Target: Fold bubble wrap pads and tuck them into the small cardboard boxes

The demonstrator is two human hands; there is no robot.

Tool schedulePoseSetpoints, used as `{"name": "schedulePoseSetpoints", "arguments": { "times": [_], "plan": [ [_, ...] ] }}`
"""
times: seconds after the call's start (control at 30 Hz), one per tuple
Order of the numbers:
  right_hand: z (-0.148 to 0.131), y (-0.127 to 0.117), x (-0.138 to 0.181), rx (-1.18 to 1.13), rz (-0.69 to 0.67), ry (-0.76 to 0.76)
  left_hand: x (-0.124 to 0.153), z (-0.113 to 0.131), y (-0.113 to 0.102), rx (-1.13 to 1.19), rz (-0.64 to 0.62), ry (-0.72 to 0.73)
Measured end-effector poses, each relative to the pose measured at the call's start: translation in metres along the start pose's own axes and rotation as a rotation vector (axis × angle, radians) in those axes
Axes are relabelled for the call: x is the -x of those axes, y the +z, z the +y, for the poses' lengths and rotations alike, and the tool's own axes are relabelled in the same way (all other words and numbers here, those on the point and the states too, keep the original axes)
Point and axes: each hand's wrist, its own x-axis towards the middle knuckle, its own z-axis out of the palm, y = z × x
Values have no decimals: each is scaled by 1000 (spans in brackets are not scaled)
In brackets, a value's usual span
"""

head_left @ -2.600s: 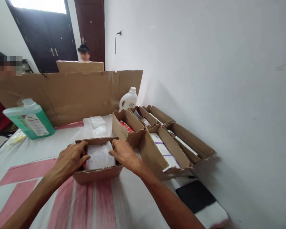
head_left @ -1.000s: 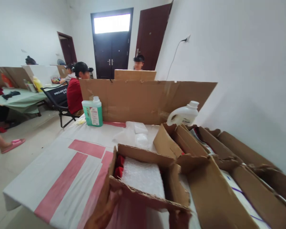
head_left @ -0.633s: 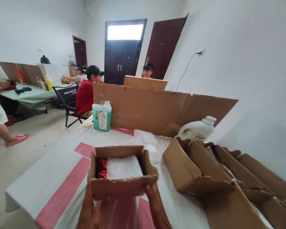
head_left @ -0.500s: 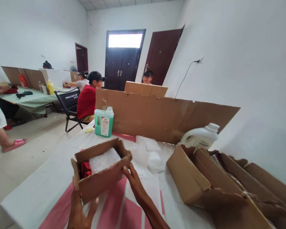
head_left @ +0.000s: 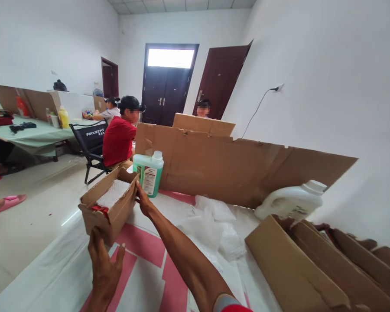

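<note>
Status: box (head_left: 108, 208) is up between both hands and looks clear of the table (head_left: 52, 277), though I can't see the gap itself. Left hand (head_left: 104, 264) cups the near bottom corner from below, fingers up against the box, thumb splayed. Right hand (head_left: 143, 201) clamps the far corner of the box's wall, thumb outside. Done, by my read: box is filled, with wrap (head_left: 115, 193) on top and something red (head_left: 99, 209) tucked under it on the left-hand side. Left: the top is open, flaps up, no tape or lid in sight, and the box isn't set down anywhere. Just past the right hand is a green bottle (head_left: 148, 173), with a cardboard screen (head_left: 221, 164) behind it. Right of the right forearm is loose wrap (head_left: 211, 221); further right are a white jug (head_left: 292, 201) and open cartons (head_left: 292, 268). Hard to make out: what the red thing is, the left fingertips behind the box, the right fingers inside it, and the bottle label. The cartons are cut by the frame edge, contents not visible. Other people sit well beyond the hands, not reaching in.
</note>
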Motion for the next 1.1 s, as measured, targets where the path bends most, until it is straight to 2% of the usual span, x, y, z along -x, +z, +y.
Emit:
{"name": "schedulePoseSetpoints", "arguments": {
  "times": [0.13, 0.23, 0.37, 0.5, 0.6, 0.67, 0.73, 0.83, 0.93, 1.0, 1.1],
  "plan": [
    [14, -3, -12, 45, 34, 19, -3, -20, 16, -2, -40, -52],
    [20, -4, -17, 62, 51, -7, -6, -24, 19, -2, -68, -53],
    [16, 1, -21, 95, 69, -43, -17, -15, 12, -26, -112, -72],
    [11, 3, 0, 181, 218, -14, -22, -9, -6, -24, -130, -57],
    [16, -8, 61, 246, 343, 55, -9, -9, -10, 3, -136, -117],
    [26, -20, 127, 280, 378, 40, 12, -3, -4, -9, -123, -155],
    [36, -33, 207, 341, 338, -68, 45, 13, 6, 4, -132, -107],
    [47, -60, 325, 521, 466, -155, 108, 57, 25, 104, -249, 112],
    [47, -101, 412, 667, 687, -175, 170, 114, 48, 250, -484, 253],
    [39, -133, 445, 775, 852, -218, 200, 152, 65, 340, -679, 262],
    [11, -182, 462, 944, 1046, -288, 220, 205, 95, 458, -869, 333]
  ]
}}
